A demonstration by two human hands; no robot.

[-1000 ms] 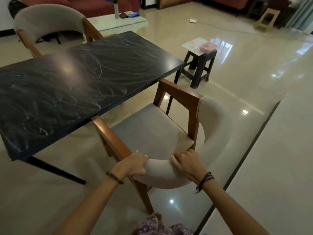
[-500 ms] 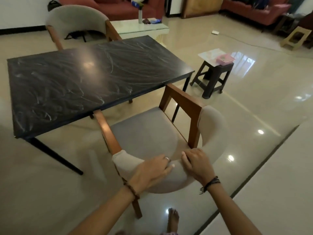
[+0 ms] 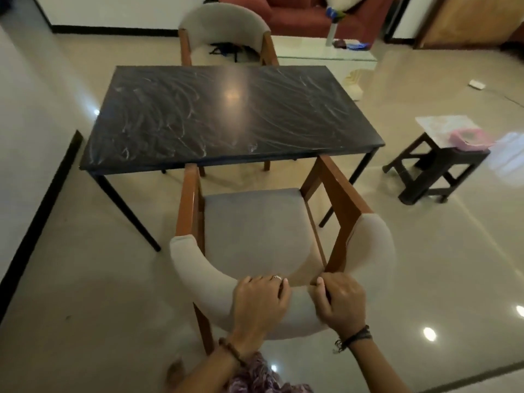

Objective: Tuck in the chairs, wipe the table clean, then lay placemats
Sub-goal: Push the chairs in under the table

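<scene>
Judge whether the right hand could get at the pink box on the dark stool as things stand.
Probably not: the right hand grips the near chair's backrest, and the pink box sits far off across open floor.

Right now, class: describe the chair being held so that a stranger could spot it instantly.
Find the dark streaked table. Two chairs flank its long sides; the near chair has its grey seat still out in the open. Unlike the far chair, both hands, left and right, grip its padded backrest.
</scene>
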